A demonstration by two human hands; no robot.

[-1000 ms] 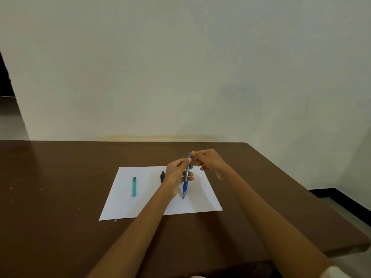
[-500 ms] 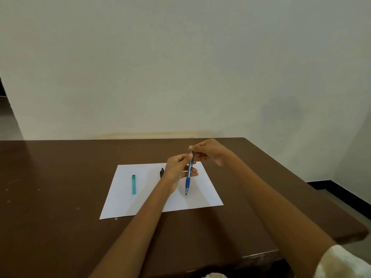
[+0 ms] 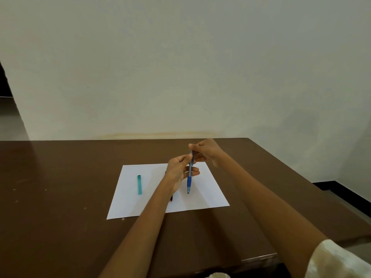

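blue pen (image 3: 189, 177): held nearly upright, tip down, above the white sheet (image 3: 208, 194), toward the far edge of the counter (image 3: 60, 197)
left hand (image 3: 177, 170): curled round the barrel's middle
right hand (image 3: 204, 152): pinching the top end
teal stick (image 3: 139, 184): flat on the sheet's left half, well apart from the pen

The left forearm (image 3: 144, 221) and the right forearm (image 3: 261, 201) reach forward and come close together at the wrists. The left grip (image 3: 177, 170) pinches the middle of the blue pen (image 3: 189, 180) between thumb and forefinger, its lower fingers loosely stretched. The right grip (image 3: 207, 152), a little higher and further away, pinches the pen's upper end with curled fingers. A pale sleeve (image 3: 337, 259) covers the right upper arm.
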